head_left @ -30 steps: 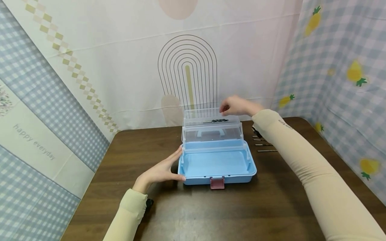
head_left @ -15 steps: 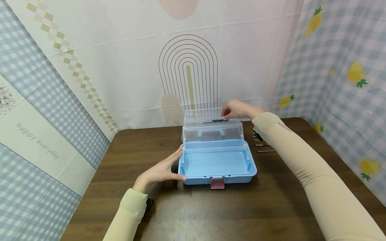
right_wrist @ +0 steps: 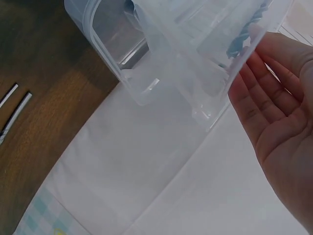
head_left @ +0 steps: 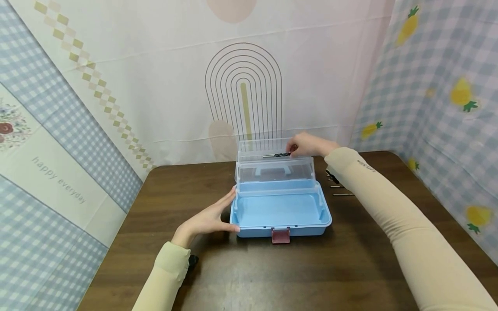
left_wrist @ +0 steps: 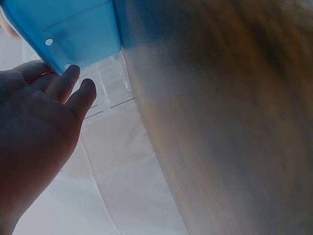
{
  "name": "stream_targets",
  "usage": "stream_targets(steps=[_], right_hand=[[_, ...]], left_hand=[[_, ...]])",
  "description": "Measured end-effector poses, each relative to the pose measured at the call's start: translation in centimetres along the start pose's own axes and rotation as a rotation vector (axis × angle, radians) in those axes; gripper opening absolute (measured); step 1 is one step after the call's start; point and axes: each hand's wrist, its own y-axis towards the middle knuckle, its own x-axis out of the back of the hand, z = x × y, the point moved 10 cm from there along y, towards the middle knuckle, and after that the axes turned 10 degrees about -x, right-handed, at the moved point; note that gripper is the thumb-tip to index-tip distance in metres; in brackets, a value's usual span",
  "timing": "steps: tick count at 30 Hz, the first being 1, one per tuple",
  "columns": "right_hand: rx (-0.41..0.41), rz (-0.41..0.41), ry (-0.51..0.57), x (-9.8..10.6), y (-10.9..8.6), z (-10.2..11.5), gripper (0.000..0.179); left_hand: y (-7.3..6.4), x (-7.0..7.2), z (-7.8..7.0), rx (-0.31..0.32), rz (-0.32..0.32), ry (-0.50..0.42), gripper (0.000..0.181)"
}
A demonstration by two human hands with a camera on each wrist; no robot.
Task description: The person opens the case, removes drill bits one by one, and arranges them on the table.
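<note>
A light blue plastic box (head_left: 253,233) stands unlatched on the table, its clear folding trays (head_left: 249,172) raised at the back. My left hand (head_left: 208,219) spans the box's left side, thumb at the front corner and fingers further back along the wall. In the top tray lies a dark spiral drill bit (head_left: 277,155) with a silver shank pointing left. My right hand (head_left: 307,144) pinches its right end, which the fingers cover. Through the cloudy tray wall in the right wrist view, the drill bit (right_wrist: 239,43) shows right beside the fingertips (right_wrist: 249,58).
Several slim drill bits (head_left: 343,194) lie on the wooden table (head_left: 186,181) right of the box, partly under my right forearm. A maroon latch (head_left: 280,236) hangs at the box front. Patterned cloth (head_left: 175,86) hangs behind the table and along both sides.
My right hand has come down from above the top tray to the drill bit's right end, and its fingers now cover that end. The left hand has stayed at the box.
</note>
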Motion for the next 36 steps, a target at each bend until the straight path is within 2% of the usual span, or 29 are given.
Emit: stream_targets(steps=[10,18,36], right_hand=[[-0.004,0.012,0.012,-0.40,-0.31,0.01,0.019],[0.002,0.001,-0.005,-0.50,-0.15,-0.07,0.017],[0.003,-0.010,-0.012,-0.47,-0.19,0.13,0.015]], left_hand=[[-0.07,-0.13,0.19,0.019,0.010,0.001,0.116],[0.03,-0.17,0.20,0.002,0.003,0.002,0.116],[0.06,-0.11,0.23,0.012,0.011,0.013,0.117]])
